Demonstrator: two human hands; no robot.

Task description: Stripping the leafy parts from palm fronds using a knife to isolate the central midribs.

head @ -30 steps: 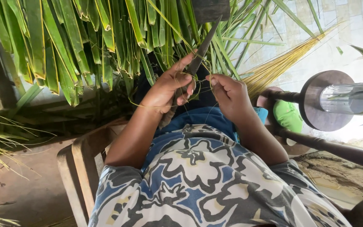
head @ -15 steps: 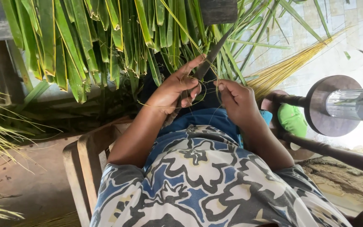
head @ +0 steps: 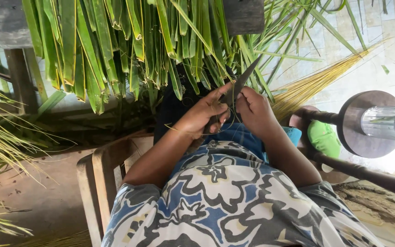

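Both hands are sitting closer together than a second ago, the right one having slid in toward the knife point(head: 234, 93) until it is nearly touching the left. Left hand point(head: 202, 116) is clenching round the knife handle, blade running up and to the right out of the fist, long axis diagonal, tip poking into the hanging green palm leaves point(head: 115, 50). Thumb is lying along the blade side, fingers curled tight. Right hand point(head: 254, 110) is sitting just right of the knife, fingers pinched shut on what looks like a thin leaf strip point(head: 216, 106) against the blade; strip is too fine to trace fully. So the strip is lying between the two hands, right at the blade edge, right hand nearer to it. Loose thin fibres are trailing below the left wrist. Pale yellow bundle of stripped midribs point(head: 312, 84) is lying well right of the knife. Wooden chair point(head: 101, 174) is showing below and left of the knife, beside the person's patterned garment point(head: 225, 201).
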